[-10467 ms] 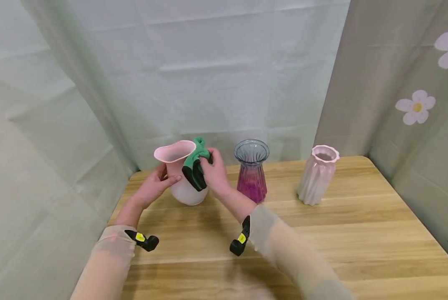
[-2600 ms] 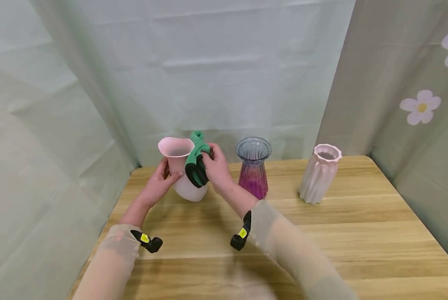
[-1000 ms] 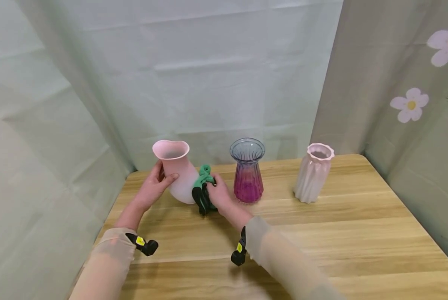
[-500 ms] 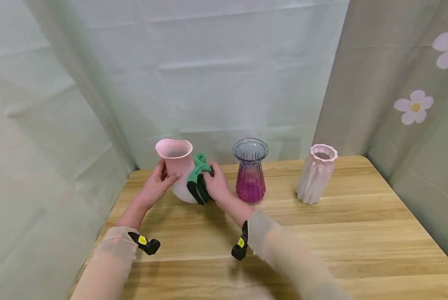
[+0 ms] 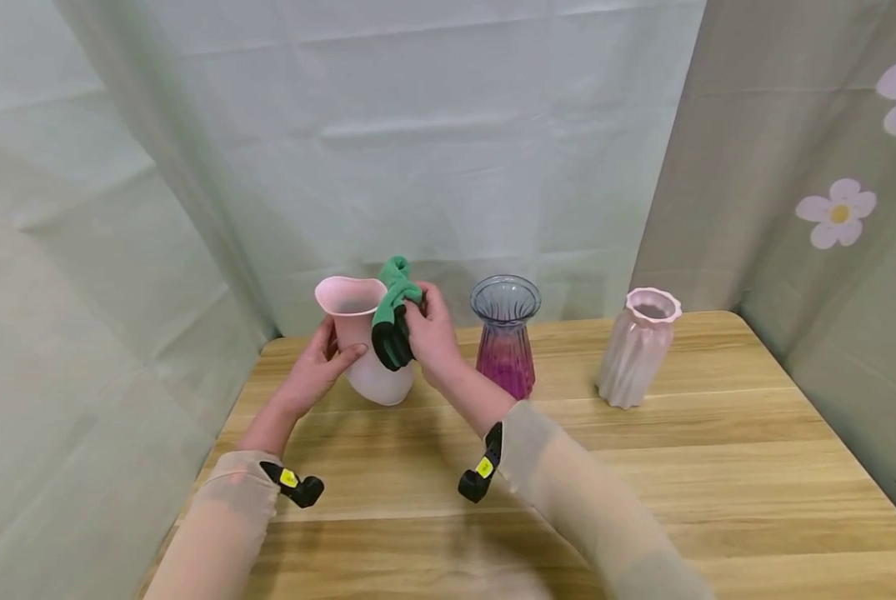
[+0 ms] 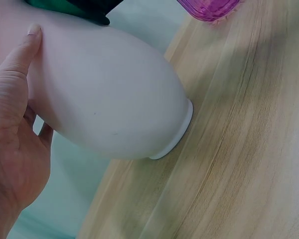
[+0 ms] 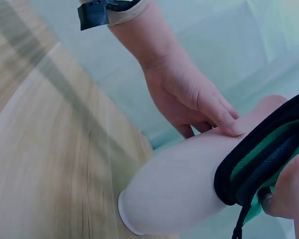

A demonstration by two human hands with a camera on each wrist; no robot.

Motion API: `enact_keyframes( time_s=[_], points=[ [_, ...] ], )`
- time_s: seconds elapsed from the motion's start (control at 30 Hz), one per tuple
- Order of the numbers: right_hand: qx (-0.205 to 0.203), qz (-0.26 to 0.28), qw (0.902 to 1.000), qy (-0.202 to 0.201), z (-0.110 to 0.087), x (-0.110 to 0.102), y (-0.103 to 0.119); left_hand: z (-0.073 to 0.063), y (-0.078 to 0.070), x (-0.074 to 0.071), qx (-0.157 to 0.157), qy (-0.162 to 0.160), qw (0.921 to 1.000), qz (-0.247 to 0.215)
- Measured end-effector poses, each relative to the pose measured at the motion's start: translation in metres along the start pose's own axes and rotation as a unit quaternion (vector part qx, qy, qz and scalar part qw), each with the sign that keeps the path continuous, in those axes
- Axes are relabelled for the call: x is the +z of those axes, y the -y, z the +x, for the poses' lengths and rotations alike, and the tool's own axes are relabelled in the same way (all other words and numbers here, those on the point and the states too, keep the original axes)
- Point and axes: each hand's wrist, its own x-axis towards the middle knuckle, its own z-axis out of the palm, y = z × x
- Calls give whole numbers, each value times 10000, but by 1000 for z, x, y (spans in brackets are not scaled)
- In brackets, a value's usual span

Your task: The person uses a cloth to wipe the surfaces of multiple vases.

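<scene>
In the head view a pink-to-white vase (image 5: 376,382) with a wavy rim stands at the left of the table. My left hand (image 5: 312,371) holds it round the neck, thumb on the near side. My right hand (image 5: 434,329) pinches a bunched green cloth with black edging (image 5: 397,302) against the vase's right side, near the rim. In the right wrist view the cloth (image 7: 259,159) lies along the vase's neck, and a thin black cord hangs from it. The left wrist view shows the vase's foot (image 6: 182,134) on the wood.
Just right of my right hand stands a ribbed glass vase (image 5: 506,342), blue-grey above and purple below. A pleated pinkish-white vase (image 5: 638,350) is farther right. Pale curtains (image 5: 448,150) hang behind the wooden table (image 5: 680,483).
During the last second my right hand has moved the cloth up the vase's right side, from low on its belly to beside the rim. My left hand keeps its hold on the neck.
</scene>
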Motion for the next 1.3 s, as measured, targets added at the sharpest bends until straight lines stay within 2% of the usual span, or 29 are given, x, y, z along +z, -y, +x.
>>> enact_keyframes(
  time_s=[0.17, 0.2, 0.37, 0.57, 0.73, 0.9, 1.0, 1.17, 1.3],
  points=[
    [-38, -167, 9998, 117, -1, -2, 2, 1, 1, -1, 63, 15, 10000, 44],
    [-47, -226, 9997, 128, -2, -4, 2, 0, -3, 0, 48, 15, 10000, 39],
    [-116, -401, 9988, 243, -9, -16, 6, 1, -4, 2, 38, -26, 10000, 50],
    [-360, -394, 9962, 687, -28, -30, 28, 1, -3, 2, 74, -21, 10000, 21],
    [-491, -386, 9946, 832, -41, -39, 47, -1, -4, 1, 9, -18, 10000, 72],
    [-358, 36, 9926, 1162, -53, -55, 60, -2, -3, 1, -39, -15, 10000, 40],
    [-224, -3, 9901, 1386, -64, -72, 67, -2, -2, 1, -35, 19, 10000, 37],
    [-469, -666, 9807, 1777, -79, -101, 78, -1, -1, 0, 7, 24, 10000, 34],
    [-860, -1495, 9630, 2069, -87, -119, 84, -1, -1, -2, 21, 43, 10000, 32]
  ],
)
